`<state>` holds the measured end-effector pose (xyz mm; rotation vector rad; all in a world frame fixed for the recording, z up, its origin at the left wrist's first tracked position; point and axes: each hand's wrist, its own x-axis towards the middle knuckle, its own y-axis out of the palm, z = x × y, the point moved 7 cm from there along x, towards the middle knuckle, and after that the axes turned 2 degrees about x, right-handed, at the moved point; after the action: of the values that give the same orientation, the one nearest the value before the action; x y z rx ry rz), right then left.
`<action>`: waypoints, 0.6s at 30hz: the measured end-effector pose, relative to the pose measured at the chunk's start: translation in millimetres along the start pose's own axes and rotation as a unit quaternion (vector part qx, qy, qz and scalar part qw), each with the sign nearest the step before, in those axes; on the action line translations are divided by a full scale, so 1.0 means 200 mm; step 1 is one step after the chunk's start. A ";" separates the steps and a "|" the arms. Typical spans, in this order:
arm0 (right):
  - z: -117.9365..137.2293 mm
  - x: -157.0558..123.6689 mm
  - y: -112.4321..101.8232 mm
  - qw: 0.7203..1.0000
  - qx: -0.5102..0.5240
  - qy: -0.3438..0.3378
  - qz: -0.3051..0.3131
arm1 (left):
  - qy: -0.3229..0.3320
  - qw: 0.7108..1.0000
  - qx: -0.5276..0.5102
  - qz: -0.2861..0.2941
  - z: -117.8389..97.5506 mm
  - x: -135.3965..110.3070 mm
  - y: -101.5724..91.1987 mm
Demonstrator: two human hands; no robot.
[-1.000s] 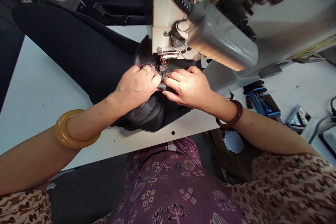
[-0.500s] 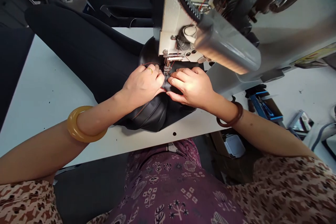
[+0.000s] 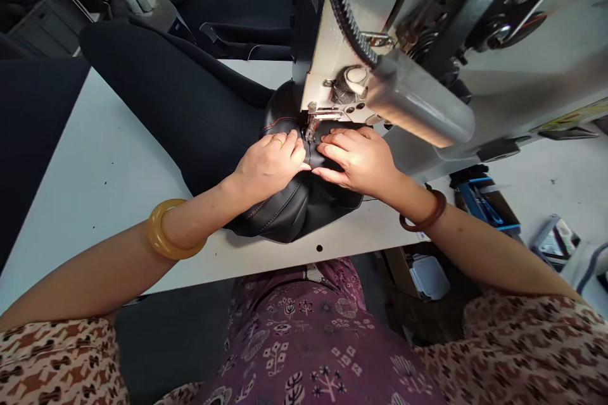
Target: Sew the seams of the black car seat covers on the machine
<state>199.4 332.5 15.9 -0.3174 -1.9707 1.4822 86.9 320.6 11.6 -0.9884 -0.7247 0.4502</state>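
A black leather cover (image 3: 285, 212) with red stitching lies bunched under the sewing machine's presser foot (image 3: 310, 133). My left hand (image 3: 272, 163), with a ring on one finger, is closed on the cover just left of the foot, fingers curled into the leather. On the foot's right side, my right hand (image 3: 360, 161) grips the same cover, fingertips bent down and thumb pointing left. The two thumbs nearly meet in front of the foot, beside a seam. The needle tip and the underside of the cover are hidden.
The sewing machine head (image 3: 316, 63) rises close beyond my hands, with a lamp tube (image 3: 420, 101) over the right one. A long black padded piece (image 3: 175, 95) stretches left over the white table (image 3: 128, 183). Blue-edged box (image 3: 489, 209) at right holds tools.
The whole view has shifted slightly, so everything sits a little further right. My left fingers have drawn slightly back from the presser foot, showing more stitching; both hands stay on the cover.
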 end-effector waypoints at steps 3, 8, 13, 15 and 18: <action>-0.01 -0.01 0.01 1.000 0.012 0.006 0.010 | -0.003 1.000 -0.005 -0.023 -0.01 -0.02 0.01; 0.01 -0.04 0.01 1.000 0.024 0.003 0.005 | -0.004 0.996 -0.069 -0.056 0.01 -0.07 0.02; -0.05 -0.03 0.05 0.999 0.027 0.029 0.011 | -0.009 0.997 -0.020 -0.073 0.01 -0.05 0.03; -0.09 -0.01 0.05 0.999 0.021 0.044 0.004 | -0.010 0.997 -0.018 -0.077 0.00 -0.04 0.04; -0.10 -0.01 0.02 0.998 0.025 0.049 -0.023 | -0.014 0.996 -0.039 -0.074 0.01 -0.04 0.06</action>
<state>212.5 348.3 14.5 -0.3150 -1.8484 1.4568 80.1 321.7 -0.9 -0.9948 -0.8399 0.3101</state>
